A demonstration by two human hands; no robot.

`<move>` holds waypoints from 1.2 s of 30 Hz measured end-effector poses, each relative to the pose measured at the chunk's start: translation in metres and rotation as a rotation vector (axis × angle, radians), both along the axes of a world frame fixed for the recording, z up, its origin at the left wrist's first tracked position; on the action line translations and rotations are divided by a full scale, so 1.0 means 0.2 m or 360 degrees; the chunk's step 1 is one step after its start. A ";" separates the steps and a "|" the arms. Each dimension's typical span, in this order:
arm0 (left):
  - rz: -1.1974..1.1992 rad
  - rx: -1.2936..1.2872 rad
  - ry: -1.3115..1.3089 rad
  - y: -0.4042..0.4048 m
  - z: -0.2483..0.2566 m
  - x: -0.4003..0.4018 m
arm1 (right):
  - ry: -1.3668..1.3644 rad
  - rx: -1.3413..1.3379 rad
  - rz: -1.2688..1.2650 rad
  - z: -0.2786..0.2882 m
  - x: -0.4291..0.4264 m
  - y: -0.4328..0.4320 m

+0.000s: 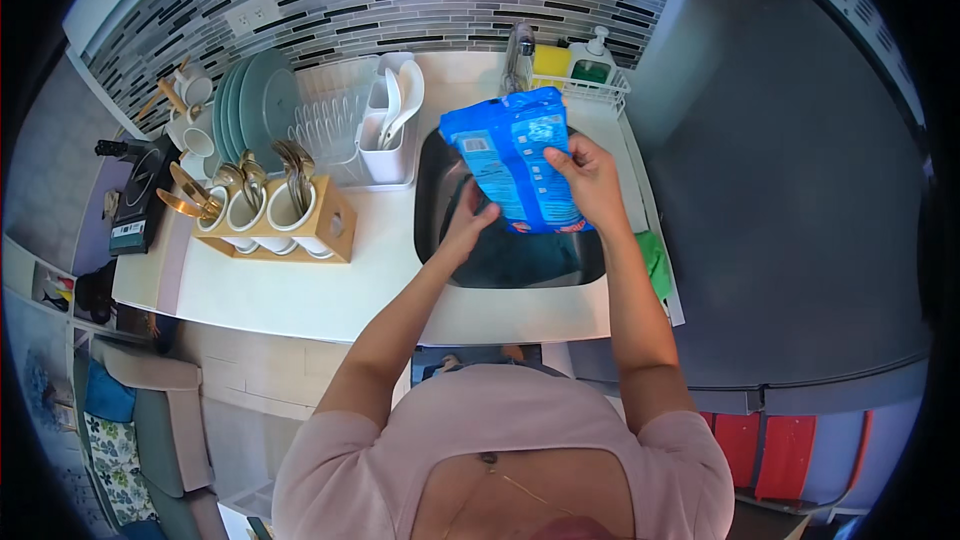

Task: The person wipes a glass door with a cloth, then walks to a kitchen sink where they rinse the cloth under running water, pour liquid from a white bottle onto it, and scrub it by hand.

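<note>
A blue plastic pouch (517, 165) with printed panels is held up over the dark kitchen sink (525, 262). My right hand (592, 172) grips its right edge, thumb on the printed face and fingers behind. At the pouch's lower left is my left hand (470, 221), thumb and fingers apart; its fingertips are partly hidden, and whether it bears on the pouch cannot be told. Behind the pouch stands the faucet (517, 56), its lower part covered.
Left of the sink stand a dish rack (330, 120) with green plates (274, 101) and a wooden cutlery holder (337, 225). A wire caddy (592, 90) holds a soap dispenser (596, 60) and yellow sponge (551, 62). A green cloth (654, 262) lies at right.
</note>
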State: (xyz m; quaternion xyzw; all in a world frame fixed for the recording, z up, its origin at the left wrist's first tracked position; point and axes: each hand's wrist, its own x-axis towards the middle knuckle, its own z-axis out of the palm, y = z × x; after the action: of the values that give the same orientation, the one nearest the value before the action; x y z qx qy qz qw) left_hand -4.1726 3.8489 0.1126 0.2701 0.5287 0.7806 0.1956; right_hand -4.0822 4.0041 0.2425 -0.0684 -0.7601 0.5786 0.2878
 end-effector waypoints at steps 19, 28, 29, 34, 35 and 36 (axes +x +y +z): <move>-0.0872 0.0571 -0.1841 0.36 0.02 0.40 | -0.1129 0.1051 -0.0139 -0.16 -0.31 0.34; -0.0784 0.0565 -0.1899 0.39 0.05 0.36 | -0.1088 0.1626 0.0175 -0.22 -0.38 0.39; -0.0760 0.0535 -0.1896 0.39 0.05 0.36 | -0.1088 0.1631 0.0180 -0.22 -0.37 0.41; -0.0803 0.0445 -0.1852 0.39 0.01 0.27 | -0.1150 0.1259 -0.0076 -0.19 -0.37 0.41; -0.0807 0.0372 -0.1843 0.40 0.01 0.26 | -0.1130 0.1183 -0.0160 -0.18 -0.36 0.44; -0.0817 0.0380 -0.1845 0.43 0.01 0.24 | -0.1135 0.1192 -0.0166 -0.19 -0.35 0.48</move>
State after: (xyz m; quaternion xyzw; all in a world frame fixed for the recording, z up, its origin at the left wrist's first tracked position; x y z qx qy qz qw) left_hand -4.1247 3.9343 0.1141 -0.0576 0.1655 0.7817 0.5985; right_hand -4.1522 4.0993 0.2037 -0.1915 -0.9614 0.1924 0.0442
